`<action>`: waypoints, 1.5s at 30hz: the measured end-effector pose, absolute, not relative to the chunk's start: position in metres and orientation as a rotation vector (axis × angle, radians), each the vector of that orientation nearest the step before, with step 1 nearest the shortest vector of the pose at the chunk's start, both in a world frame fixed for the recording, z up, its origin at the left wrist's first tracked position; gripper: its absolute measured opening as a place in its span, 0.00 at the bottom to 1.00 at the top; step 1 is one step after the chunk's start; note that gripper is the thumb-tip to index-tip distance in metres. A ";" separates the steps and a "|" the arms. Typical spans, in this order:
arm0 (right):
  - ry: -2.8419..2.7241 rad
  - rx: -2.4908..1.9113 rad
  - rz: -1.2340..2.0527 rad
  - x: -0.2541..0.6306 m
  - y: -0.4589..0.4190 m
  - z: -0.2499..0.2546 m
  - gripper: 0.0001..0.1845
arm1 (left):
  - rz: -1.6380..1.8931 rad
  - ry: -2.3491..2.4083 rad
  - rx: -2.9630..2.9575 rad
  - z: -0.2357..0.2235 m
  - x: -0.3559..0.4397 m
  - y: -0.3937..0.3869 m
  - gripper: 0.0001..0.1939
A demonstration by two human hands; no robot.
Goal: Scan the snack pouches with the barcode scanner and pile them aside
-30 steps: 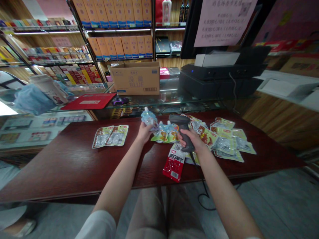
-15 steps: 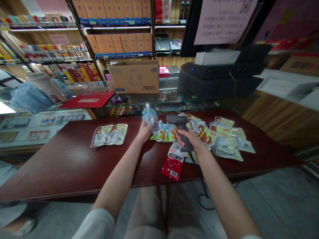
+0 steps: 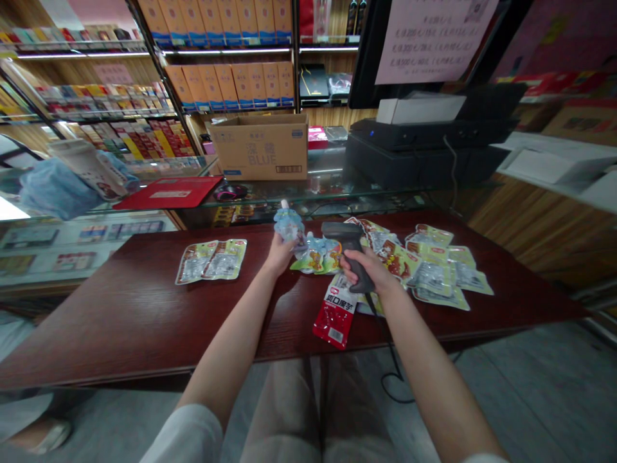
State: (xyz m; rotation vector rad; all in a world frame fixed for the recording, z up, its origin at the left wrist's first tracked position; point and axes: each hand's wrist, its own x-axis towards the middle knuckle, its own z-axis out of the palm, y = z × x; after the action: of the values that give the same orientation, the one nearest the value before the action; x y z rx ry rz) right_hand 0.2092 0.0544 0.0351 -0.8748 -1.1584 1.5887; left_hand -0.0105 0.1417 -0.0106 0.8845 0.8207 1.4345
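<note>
My left hand (image 3: 278,254) grips a light blue spouted pouch (image 3: 288,225), its white cap pointing up. In my right hand (image 3: 369,269) is a dark barcode scanner (image 3: 355,252), its head turned toward the pouch. Green and yellow spouted pouches (image 3: 318,256) lie on the table between my hands. Below the scanner rests a red and white snack packet (image 3: 336,315). Several pale green snack packets (image 3: 436,273) overlap to the right of my right hand. Two similar packets (image 3: 212,260) lie side by side at the left.
The dark red wooden table (image 3: 144,321) meets a glass counter (image 3: 332,183) bearing a cardboard box (image 3: 260,149), a red mat (image 3: 171,193), a mouse (image 3: 231,191) and a black cash register machine (image 3: 424,154). The scanner's cable (image 3: 393,360) hangs over the front edge.
</note>
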 end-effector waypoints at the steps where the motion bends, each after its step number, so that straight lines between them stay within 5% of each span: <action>1: -1.160 -0.878 1.586 0.209 0.054 0.036 0.20 | 1.441 0.835 0.892 -0.011 -0.011 0.142 0.31; 10: -1.143 -0.868 1.580 0.209 0.054 0.036 0.20 | 1.483 1.171 1.116 0.003 -0.037 0.144 0.21; 16: -1.136 -0.865 1.577 0.209 0.054 0.036 0.20 | 1.433 1.519 1.271 0.009 -0.074 0.149 0.26; 26: -1.138 -0.876 1.581 0.210 0.055 0.033 0.19 | 0.868 2.290 1.383 0.029 -0.125 0.136 0.30; 34: -1.126 -0.871 1.591 0.211 0.056 0.030 0.19 | 0.854 2.673 1.425 0.029 -0.117 0.122 0.27; 45: -1.116 -0.872 1.586 0.211 0.056 0.030 0.20 | 0.470 2.334 2.034 0.022 -0.085 0.121 0.18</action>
State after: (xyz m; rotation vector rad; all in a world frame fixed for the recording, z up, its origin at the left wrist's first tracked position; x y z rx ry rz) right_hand 0.2106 0.0557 0.0301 -0.8715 -1.1161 1.5859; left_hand -0.0850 0.1209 0.0216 2.0339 2.3343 0.4698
